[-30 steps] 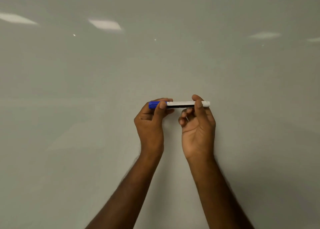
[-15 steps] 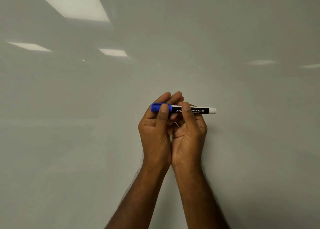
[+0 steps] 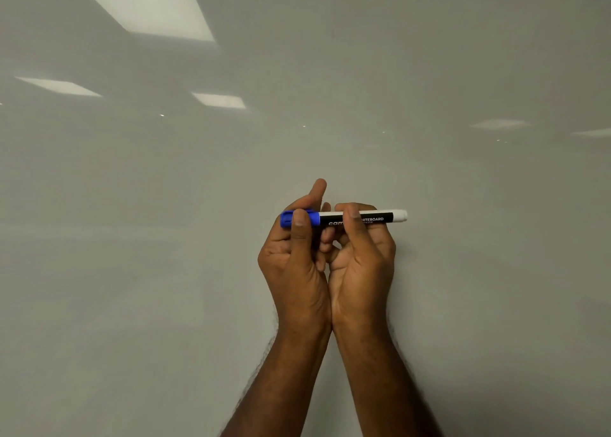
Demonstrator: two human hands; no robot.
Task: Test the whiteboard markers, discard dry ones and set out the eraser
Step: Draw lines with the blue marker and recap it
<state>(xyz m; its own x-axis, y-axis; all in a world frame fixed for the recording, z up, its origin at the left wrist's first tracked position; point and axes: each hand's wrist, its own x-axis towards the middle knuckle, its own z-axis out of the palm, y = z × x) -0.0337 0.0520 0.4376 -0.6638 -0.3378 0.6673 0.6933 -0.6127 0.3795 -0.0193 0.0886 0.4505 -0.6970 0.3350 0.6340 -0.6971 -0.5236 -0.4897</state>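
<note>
Two hands held up close together in front of a shiny whiteboard. Left hand pinching the blue cap of a marker, thumb on top. Right hand curled round the white and black barrel, thumb over the label. Marker lying flat, sideways, cap on. Bright squares of ceiling light reflected on the board.
</note>
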